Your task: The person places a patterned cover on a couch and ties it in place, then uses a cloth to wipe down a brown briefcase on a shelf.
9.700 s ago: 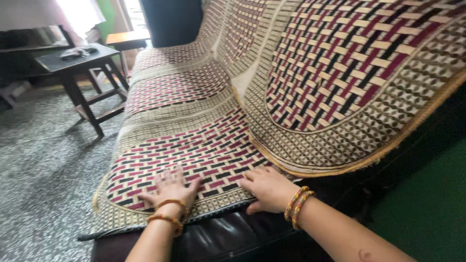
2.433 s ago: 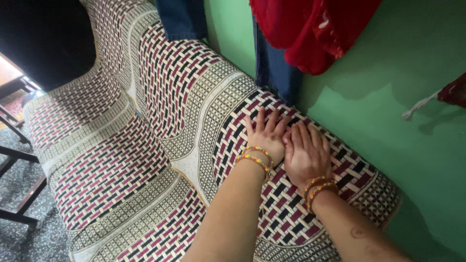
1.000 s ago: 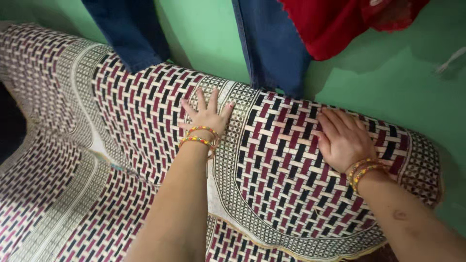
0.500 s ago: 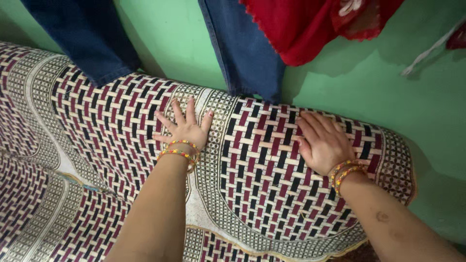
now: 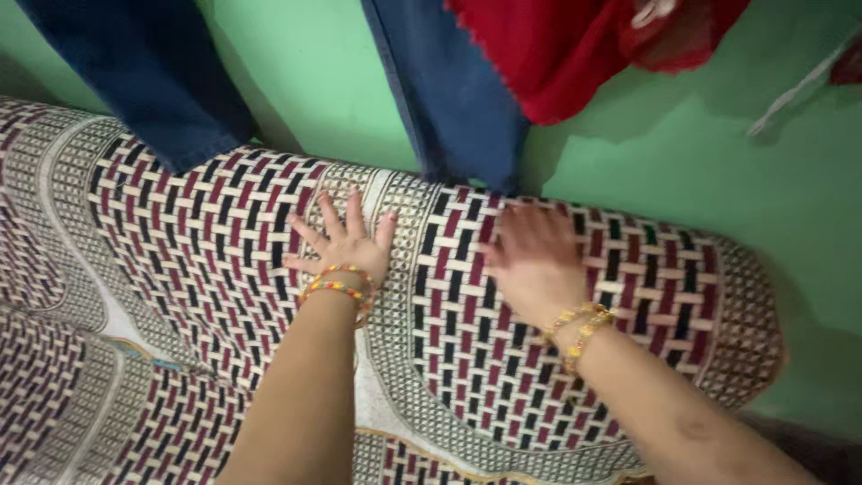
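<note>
- Two hands lay flat, palms down, on the woven patterned sofa cover of cream, maroon and black checks (image 5: 224,233), each wearing bead bangles at the wrist.
- Left hand (image 5: 346,247): fingers fanned wide and pressed onto the cloth, resting on the pale diamond-patterned strip between two checked panels; nothing was pinched or gripped.
- Right hand (image 5: 530,260): motion-blurred, apparently open and flat on the right checked panel, fingers pointing up toward the ridge of the backrest; whether the fingers were together or parted I could not tell for certain.
- Relation: the cover ran with its long axis left to right along the top of the backrest, under both palms. The hands sat near each other, the left over the seam strip, the right just beside it on the panel; the cover's free right edge (image 5: 759,332) lay well out from the right hand, so that hand was the nearer one to it.
- Beyond the fingertips: a green painted wall (image 5: 664,153), with dark blue denim trousers (image 5: 449,99) hanging down to touch the top of the cover, and a red cloth (image 5: 557,54) above.
</note>
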